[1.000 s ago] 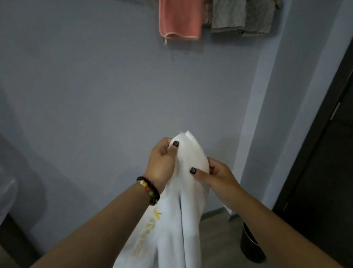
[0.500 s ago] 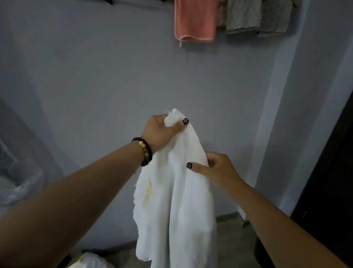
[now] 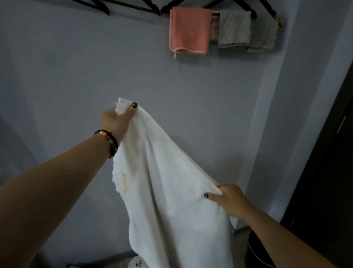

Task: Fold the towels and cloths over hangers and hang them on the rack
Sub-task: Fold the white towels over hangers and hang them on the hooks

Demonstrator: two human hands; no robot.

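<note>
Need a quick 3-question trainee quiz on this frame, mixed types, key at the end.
1. True or false: both hands grip the white towel.
2. The pink cloth hangs: A) left of the grey cloths B) right of them C) on the floor.
3. Which wrist wears the beaded bracelet?

Key: 1 true, left hand on the upper corner, right hand lower along the edge. 2 A. 3 left.

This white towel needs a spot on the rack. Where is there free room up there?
Free: the empty hangers left of the pink cloth. Crowded: right of it, where grey cloths overlap to the rack's end.
</note>
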